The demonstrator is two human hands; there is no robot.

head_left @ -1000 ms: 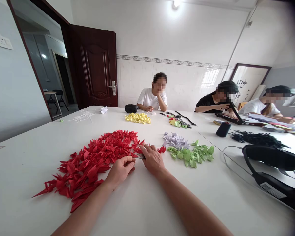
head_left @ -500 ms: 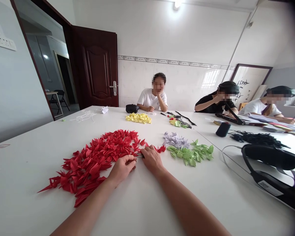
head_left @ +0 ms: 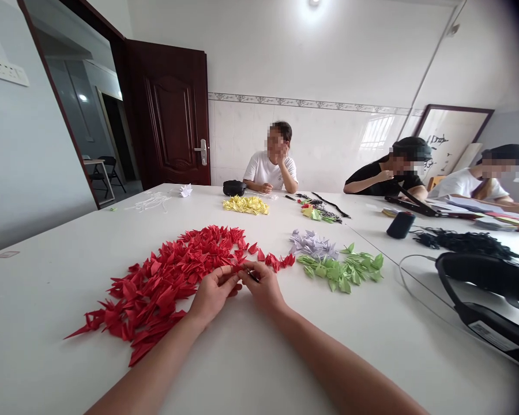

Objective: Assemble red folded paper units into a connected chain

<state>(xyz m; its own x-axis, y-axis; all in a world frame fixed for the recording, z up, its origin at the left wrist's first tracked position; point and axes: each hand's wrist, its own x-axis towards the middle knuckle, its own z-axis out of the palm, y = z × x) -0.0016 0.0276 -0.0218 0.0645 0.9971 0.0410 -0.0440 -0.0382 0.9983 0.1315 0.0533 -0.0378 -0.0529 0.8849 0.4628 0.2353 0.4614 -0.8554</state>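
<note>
My left hand (head_left: 216, 293) is closed in a pinch at the right edge of a heap of red folded paper cranes (head_left: 168, 282). A bit of red paper, seemingly one of the cranes, shows at its fingertips. Right against it, my right hand (head_left: 263, 287) is closed round a small dark tool (head_left: 252, 276), most of it hidden by the fingers. The fingertips of both hands meet over the red paper. Just beyond my right hand lie a few loose red cranes (head_left: 277, 262). Farther right are lilac folded pieces (head_left: 313, 245) and green ones (head_left: 341, 271).
Yellow folded pieces (head_left: 246, 204) and a black pouch (head_left: 233, 188) lie farther back on the white table (head_left: 90, 248). To the right are a black thread spool (head_left: 400, 225), dark cords (head_left: 462, 242) and a black headset (head_left: 488, 300). Three people sit across the table.
My right hand has drawn back and turned inward, its fingertips now meeting my left hand's over red paper. The view has shifted slightly. The person opposite has turned their head.
</note>
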